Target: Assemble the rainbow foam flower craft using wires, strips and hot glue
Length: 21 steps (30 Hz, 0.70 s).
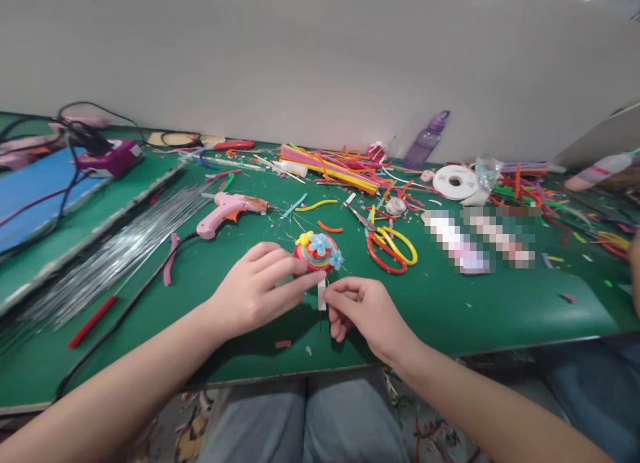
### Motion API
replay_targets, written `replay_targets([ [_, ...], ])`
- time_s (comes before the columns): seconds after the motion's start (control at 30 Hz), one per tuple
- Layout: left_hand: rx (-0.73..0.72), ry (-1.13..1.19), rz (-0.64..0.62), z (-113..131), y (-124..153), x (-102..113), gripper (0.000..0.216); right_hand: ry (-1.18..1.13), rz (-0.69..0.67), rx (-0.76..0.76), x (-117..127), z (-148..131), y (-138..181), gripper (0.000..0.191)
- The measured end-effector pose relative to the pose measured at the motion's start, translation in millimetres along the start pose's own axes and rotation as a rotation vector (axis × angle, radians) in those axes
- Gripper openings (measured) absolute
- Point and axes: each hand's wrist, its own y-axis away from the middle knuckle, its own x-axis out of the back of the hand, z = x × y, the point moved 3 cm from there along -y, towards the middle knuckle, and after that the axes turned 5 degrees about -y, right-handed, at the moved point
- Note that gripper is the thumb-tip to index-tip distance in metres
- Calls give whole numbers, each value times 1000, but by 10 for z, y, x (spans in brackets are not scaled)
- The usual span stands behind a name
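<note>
My left hand [265, 286] is closed at the side of a small colourful craft piece [316, 255], its fingertips on the lower left edge. Blue and yellow flowers top this round, hat-like piece of rainbow-coloured rings. Just below it, my right hand [363, 310] pinches a short white strip [321, 295] between thumb and forefinger. The strip hangs upright under the piece, and a thin dark line shows beneath it. Whether strip and craft piece are joined, I cannot tell. Scissors [387, 248] with red and yellow handles lie beyond my right hand.
A pink glue gun [227, 210] lies at left, its black cord [135, 303] running to the front edge. Thin wires [135, 243] are spread at far left. Pipe cleaners [335, 170], a white spool [455, 182] and a purple bottle [427, 141] line the back.
</note>
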Motion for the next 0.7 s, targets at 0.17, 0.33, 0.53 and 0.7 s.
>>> replay_targets([
  [0.17,377,105,6,-126,-181,173,29,3,-2,23,3,10,5,33],
  [0.33,503,175,-157,-240,-433,262,30,30,0,37,-10,8,0,31],
  [0.53,486,264,-136,-269,-536,61,22,15,11,31,-12,13,-6,34],
  [0.7,498,311,-58,-270,-476,-105,19,3,43,54,-17,8,-16,38],
])
